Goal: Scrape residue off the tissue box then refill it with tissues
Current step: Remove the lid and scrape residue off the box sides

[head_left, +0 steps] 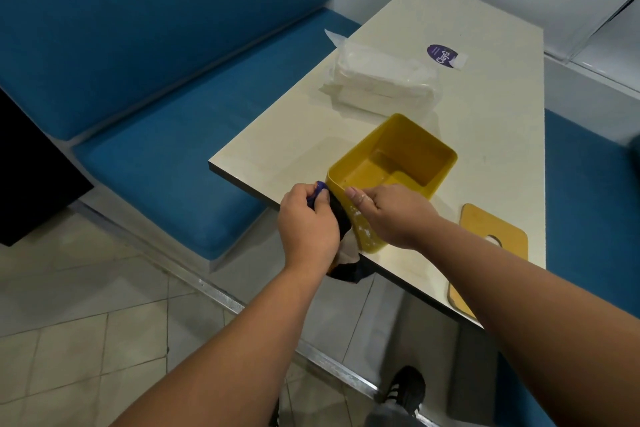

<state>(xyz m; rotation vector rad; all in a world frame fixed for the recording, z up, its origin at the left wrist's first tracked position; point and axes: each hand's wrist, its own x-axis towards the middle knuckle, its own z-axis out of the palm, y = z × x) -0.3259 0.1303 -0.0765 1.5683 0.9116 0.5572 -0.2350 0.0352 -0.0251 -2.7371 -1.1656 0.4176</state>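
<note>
Yellow tissue box [398, 163] between left hand [306, 225] and right hand's [391, 215] curled fingers.

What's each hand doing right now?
Left hand: fingers curled round a dark blue-handled tool at the yellow tissue box.
Right hand: grips the box's near wall, steadying it.

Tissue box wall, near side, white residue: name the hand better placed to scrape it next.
Left hand. It grips a dark scraper against the yellow tissue box wall beside the white residue. The right hand grips the box's near rim, steadying it.
</note>
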